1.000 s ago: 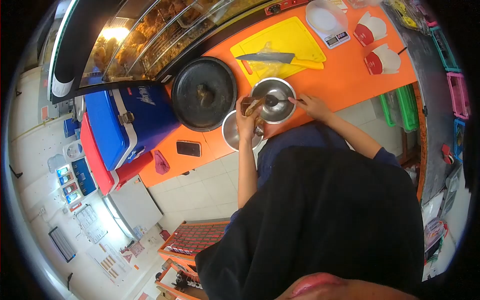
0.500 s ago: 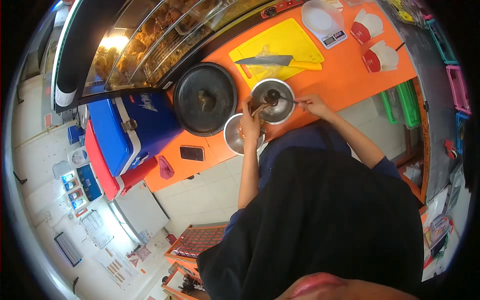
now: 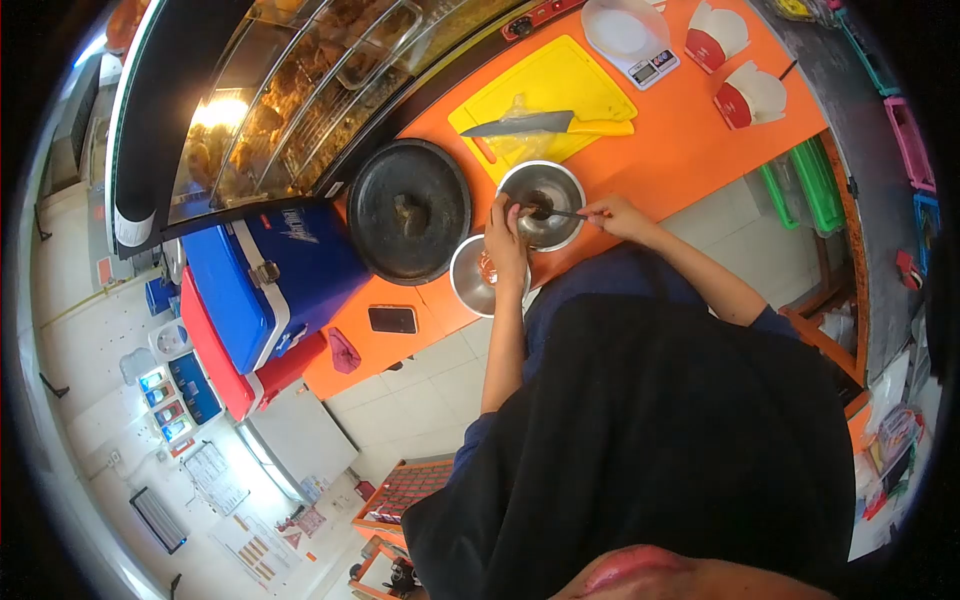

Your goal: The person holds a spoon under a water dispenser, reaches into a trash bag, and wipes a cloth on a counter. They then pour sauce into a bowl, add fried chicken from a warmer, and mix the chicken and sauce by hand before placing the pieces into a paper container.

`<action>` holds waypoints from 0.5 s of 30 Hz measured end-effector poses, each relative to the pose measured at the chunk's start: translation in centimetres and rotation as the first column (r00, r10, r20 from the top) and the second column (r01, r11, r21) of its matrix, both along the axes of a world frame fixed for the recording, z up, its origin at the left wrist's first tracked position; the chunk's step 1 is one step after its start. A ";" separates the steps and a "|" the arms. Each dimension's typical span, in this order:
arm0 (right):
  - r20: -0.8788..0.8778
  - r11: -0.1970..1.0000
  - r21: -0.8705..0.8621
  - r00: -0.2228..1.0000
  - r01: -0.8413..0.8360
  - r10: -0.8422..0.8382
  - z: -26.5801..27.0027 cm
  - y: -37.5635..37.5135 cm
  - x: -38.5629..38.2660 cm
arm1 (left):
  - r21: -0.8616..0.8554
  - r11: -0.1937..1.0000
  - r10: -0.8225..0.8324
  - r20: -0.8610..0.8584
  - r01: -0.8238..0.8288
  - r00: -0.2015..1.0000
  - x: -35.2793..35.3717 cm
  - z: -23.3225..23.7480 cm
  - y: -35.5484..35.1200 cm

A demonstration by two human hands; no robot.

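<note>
An orange worktop (image 3: 672,135) stands beside a lit display cabinet (image 3: 300,110) and carries a yellow cutting board (image 3: 600,88) with a knife (image 3: 530,123). The right hand (image 3: 618,217) grips the handle of a dark utensil (image 3: 566,213), whose far end lies inside the farther metal bowl (image 3: 566,182); the left hand (image 3: 507,246), fingers bent at that bowl's edge, partly covers the nearer metal bowl (image 3: 470,288), and whether it holds anything cannot be determined
</note>
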State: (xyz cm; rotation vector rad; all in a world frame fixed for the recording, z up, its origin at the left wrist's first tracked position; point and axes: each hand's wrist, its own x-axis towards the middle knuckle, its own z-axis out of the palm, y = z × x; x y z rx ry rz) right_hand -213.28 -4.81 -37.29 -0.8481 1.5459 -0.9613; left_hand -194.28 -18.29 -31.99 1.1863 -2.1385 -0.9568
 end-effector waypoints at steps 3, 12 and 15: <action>-0.086 0.998 -0.061 0.996 -0.004 -0.001 -0.1 -0.1 0.1 | -0.052 0.998 -0.020 0.044 0.023 0.999 -0.2 -0.5 -0.1; -0.060 0.996 -0.080 0.998 0.024 -0.029 -0.4 -0.1 0.3 | -0.155 0.986 -0.049 0.039 0.054 0.998 -0.8 -1.1 0.1; -0.106 0.998 -0.056 0.994 0.008 -0.013 0.3 -0.1 0.2 | -0.183 0.981 -0.060 0.053 0.069 0.997 -0.8 -2.1 -0.3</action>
